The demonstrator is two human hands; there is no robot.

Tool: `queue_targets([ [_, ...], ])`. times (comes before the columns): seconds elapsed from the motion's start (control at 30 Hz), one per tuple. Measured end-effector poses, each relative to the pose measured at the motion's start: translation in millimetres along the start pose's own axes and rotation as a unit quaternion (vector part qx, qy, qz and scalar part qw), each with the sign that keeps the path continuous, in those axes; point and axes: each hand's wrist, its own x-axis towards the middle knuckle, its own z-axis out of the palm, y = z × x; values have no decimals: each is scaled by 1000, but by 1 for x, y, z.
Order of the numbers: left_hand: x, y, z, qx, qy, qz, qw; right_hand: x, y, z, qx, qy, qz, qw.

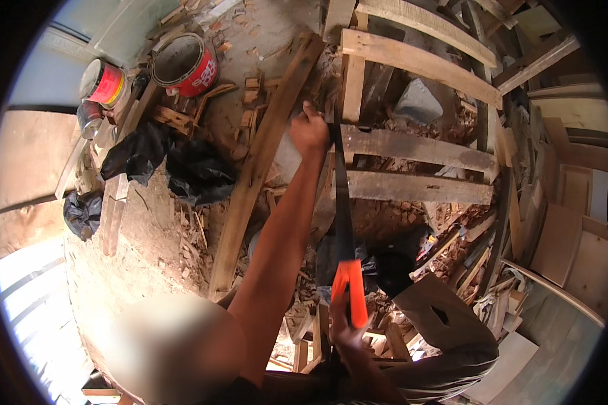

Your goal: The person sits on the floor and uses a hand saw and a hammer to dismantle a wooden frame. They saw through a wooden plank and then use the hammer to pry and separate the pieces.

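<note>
My right hand grips the orange handle of a handsaw, low in the middle. The dark blade points away from me, along the left ends of slats on a wooden pallet. My left arm reaches forward, and my left hand is closed with its thumb raised. It sits beside the far part of the blade and the end of a pallet slat; what its fingers hold is hidden. Left of that arm, a long wooden plank lies slanted.
A red bucket and a smaller red-and-yellow can stand far left. Black plastic bags lie nearer. My bent knee in torn trousers is at lower right. Boards lean along the right; wood scraps litter the ground.
</note>
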Motion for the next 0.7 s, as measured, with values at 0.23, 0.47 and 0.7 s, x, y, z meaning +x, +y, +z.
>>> queue_targets([
  [0.23,2,-5,3,44,-1,-4,999,98,-27,50,98,-14,37,994],
  [0.47,-6,-8,2,-7,-20,9,1000,66,-11,24,253,-2,101,962],
  [0.7,2,-5,4,-28,-20,-21,999,39,-4,15,-37,-38,-51,997],
])
